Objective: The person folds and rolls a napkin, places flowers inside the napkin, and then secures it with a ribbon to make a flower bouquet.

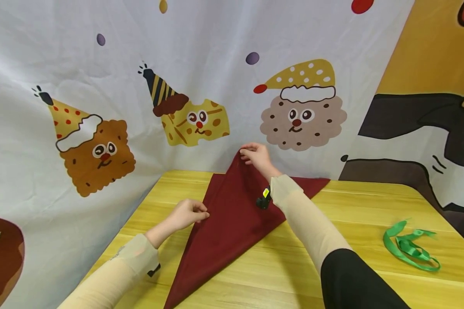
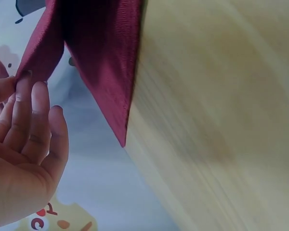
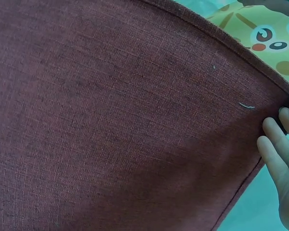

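Note:
A dark red cloth lies folded on the table, one corner lifted toward the back wall. My right hand pinches that raised corner; in the right wrist view its fingers are at the hemmed tip, with the thumb out of sight. Beside the cloth's left edge is my left hand, its fingers loosely bent and thumb close to the fingertips. Seen from the left wrist, that hand overlaps the raised cloth, but no clear grip shows. A flat cloth point reaches the table's edge.
On the right of the wooden table lies a loose green ribbon. A white backdrop with cartoon prints rises directly behind the table and along its left side.

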`<control>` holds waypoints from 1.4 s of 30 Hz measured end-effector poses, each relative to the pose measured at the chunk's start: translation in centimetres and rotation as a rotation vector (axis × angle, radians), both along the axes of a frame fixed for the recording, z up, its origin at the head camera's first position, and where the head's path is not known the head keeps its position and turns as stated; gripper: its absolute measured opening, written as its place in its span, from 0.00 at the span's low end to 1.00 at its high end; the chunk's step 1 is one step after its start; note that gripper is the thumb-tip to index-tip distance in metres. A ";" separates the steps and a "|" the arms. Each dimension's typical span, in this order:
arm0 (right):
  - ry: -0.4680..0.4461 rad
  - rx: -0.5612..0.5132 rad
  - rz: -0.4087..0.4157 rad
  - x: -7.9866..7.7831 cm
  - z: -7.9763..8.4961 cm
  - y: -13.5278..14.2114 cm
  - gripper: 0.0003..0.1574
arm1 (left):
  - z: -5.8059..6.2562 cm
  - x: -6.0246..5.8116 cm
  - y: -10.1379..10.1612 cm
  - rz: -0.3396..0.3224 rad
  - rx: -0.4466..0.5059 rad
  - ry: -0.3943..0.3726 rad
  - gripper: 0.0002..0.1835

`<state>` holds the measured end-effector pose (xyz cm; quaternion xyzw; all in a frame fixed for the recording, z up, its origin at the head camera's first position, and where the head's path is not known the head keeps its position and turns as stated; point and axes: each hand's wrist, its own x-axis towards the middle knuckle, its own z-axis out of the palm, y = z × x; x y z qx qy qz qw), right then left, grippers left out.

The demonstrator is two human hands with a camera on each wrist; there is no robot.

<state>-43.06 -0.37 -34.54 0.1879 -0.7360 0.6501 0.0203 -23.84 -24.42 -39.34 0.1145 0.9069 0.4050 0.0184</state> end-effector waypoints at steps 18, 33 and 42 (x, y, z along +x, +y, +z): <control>-0.006 -0.044 -0.051 0.3 -0.3 -2.3 0.17 | -1.0 -0.5 -0.8 0.016 -0.042 0.009 0.05; -0.037 -0.032 -0.015 -0.3 -2.4 -3.6 0.17 | -2.0 -0.9 -1.3 0.077 -0.057 -0.041 0.06; -0.048 0.081 0.089 -0.3 -3.4 -3.8 0.20 | -2.5 -1.4 -1.8 0.119 -0.088 -0.092 0.05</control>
